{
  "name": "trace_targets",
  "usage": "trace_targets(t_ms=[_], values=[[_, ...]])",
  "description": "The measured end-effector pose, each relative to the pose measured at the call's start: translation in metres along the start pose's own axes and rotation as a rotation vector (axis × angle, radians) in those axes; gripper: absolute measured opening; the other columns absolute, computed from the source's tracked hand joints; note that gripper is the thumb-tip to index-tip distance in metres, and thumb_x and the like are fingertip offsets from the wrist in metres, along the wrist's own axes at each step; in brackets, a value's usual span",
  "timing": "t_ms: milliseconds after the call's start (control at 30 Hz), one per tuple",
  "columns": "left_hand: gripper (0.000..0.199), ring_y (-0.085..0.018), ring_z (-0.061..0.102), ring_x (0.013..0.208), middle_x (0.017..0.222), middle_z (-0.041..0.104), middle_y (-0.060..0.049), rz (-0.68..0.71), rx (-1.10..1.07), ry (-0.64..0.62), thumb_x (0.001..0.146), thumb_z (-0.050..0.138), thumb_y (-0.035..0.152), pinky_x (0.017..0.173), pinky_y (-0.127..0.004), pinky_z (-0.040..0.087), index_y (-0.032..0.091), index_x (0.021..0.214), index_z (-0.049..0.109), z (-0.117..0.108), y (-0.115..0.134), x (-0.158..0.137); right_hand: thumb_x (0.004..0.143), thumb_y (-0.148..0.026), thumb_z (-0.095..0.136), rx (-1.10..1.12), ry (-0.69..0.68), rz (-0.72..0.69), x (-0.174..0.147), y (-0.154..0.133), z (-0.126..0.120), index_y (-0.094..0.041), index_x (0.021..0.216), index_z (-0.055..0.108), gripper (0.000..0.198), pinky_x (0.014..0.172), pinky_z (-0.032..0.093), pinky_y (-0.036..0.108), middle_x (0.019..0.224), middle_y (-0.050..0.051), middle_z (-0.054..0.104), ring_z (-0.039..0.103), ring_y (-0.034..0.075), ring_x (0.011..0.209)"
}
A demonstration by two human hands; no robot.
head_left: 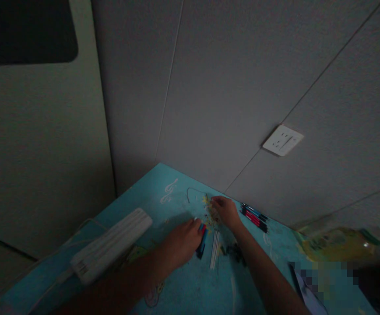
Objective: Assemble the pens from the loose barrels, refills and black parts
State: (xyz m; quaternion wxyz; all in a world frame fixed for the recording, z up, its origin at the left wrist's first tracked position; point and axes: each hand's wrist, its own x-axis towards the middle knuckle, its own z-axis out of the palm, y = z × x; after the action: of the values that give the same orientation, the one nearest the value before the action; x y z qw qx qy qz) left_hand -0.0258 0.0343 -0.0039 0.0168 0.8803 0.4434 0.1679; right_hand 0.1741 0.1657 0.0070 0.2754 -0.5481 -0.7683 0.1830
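My left hand (186, 239) lies low over the blue table (177, 280) with its fingers curled in. A small whitish bit shows at its fingertips, too dim to name. Right beside it are pen-like blue and black sticks (202, 243), with red at the far end. My right hand (225, 211) is closed in a pinch over a scatter of tiny coloured pieces (209, 218); what its fingertips hold is hidden. Several thin white sticks (215, 249) lie between my forearms. A thin cord (195, 189) curves on the table beyond the pieces.
A row of red, blue and black pens (254, 217) lies along the wall edge. A long white power strip (113, 245) with cables sits at left. Dark small items (236, 253) lie by my right forearm. A yellowish plastic package (337, 245) is at right, below a wall socket (282, 140).
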Motion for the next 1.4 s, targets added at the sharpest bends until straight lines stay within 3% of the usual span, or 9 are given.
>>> trace_targets(t_ms=[233, 367, 533, 733, 900, 1033, 1167, 1400], values=[[0.036, -0.023, 0.059, 0.111, 0.122, 0.062, -0.012, 0.028, 0.062, 0.050, 0.092, 0.043, 0.006, 0.096, -0.035, 0.049, 0.015, 0.125, 0.054, -0.005, 0.006, 0.000, 0.085, -0.039, 0.056, -0.003, -0.104, -0.001, 0.038, -0.001, 0.021, -0.013, 0.094, 0.076, 0.034, 0.070, 0.051, 0.027, 0.086, 0.007, 0.077, 0.070, 0.021, 0.077], [0.035, -0.024, 0.060, 0.106, 0.116, 0.063, -0.012, 0.021, 0.044, 0.085, 0.091, 0.046, 0.007, 0.093, -0.037, 0.049, 0.013, 0.124, 0.054, -0.001, 0.006, -0.001, 0.079, -0.037, 0.063, -0.035, -0.160, 0.023, 0.042, 0.000, 0.030, -0.013, 0.083, 0.078, 0.028, 0.061, 0.047, 0.025, 0.072, 0.005, 0.074, 0.069, 0.021, 0.070], [0.032, -0.024, 0.060, 0.097, 0.109, 0.063, -0.010, 0.008, 0.063, 0.093, 0.091, 0.046, 0.008, 0.085, -0.037, 0.050, 0.014, 0.121, 0.056, 0.003, 0.005, 0.000, 0.076, -0.030, 0.065, -0.054, -0.155, 0.027, 0.044, -0.003, 0.033, -0.015, 0.090, 0.078, 0.024, 0.063, 0.047, 0.025, 0.080, 0.006, 0.076, 0.070, 0.021, 0.073], [0.026, -0.023, 0.059, 0.092, 0.101, 0.062, -0.009, -0.012, 0.061, 0.086, 0.096, 0.041, 0.013, 0.081, -0.038, 0.048, 0.017, 0.114, 0.059, 0.001, 0.006, 0.003, 0.074, -0.029, 0.066, -0.039, -0.151, 0.019, 0.046, -0.009, 0.033, -0.017, 0.080, 0.078, 0.018, 0.063, 0.047, 0.027, 0.075, 0.005, 0.075, 0.069, 0.022, 0.072], [0.016, -0.024, 0.059, 0.089, 0.097, 0.061, -0.008, -0.039, 0.050, 0.078, 0.094, 0.048, 0.016, 0.080, -0.038, 0.048, 0.017, 0.103, 0.061, -0.001, 0.003, 0.003, 0.078, -0.033, 0.062, 0.006, -0.117, 0.029, 0.030, 0.000, 0.013, -0.016, 0.086, 0.076, 0.024, 0.066, 0.049, 0.028, 0.079, 0.006, 0.075, 0.069, 0.021, 0.072], [0.012, -0.024, 0.058, 0.088, 0.095, 0.060, -0.007, -0.063, 0.033, 0.065, 0.093, 0.050, 0.018, 0.078, -0.038, 0.047, 0.017, 0.098, 0.062, 0.002, 0.001, 0.004, 0.081, -0.042, 0.060, 0.023, -0.157, 0.039, 0.002, 0.009, 0.000, -0.014, 0.085, 0.074, 0.031, 0.056, 0.047, 0.025, 0.071, 0.005, 0.073, 0.064, 0.018, 0.059], [0.014, -0.024, 0.058, 0.088, 0.095, 0.061, -0.008, -0.061, 0.025, 0.058, 0.094, 0.049, 0.015, 0.078, -0.038, 0.046, 0.017, 0.099, 0.061, 0.005, 0.002, 0.003, 0.084, -0.045, 0.059, 0.019, -0.168, 0.013, -0.016, 0.010, 0.002, -0.015, 0.087, 0.073, 0.033, 0.059, 0.046, 0.026, 0.073, 0.004, 0.072, 0.063, 0.017, 0.061], [0.016, -0.024, 0.058, 0.090, 0.095, 0.060, -0.008, -0.064, 0.027, 0.056, 0.093, 0.047, 0.015, 0.081, -0.039, 0.046, 0.017, 0.101, 0.061, 0.007, 0.002, 0.002, 0.084, -0.037, 0.059, 0.000, -0.118, -0.014, -0.016, 0.008, 0.015, -0.014, 0.091, 0.071, 0.027, 0.068, 0.049, 0.028, 0.082, 0.007, 0.073, 0.064, 0.018, 0.072]])
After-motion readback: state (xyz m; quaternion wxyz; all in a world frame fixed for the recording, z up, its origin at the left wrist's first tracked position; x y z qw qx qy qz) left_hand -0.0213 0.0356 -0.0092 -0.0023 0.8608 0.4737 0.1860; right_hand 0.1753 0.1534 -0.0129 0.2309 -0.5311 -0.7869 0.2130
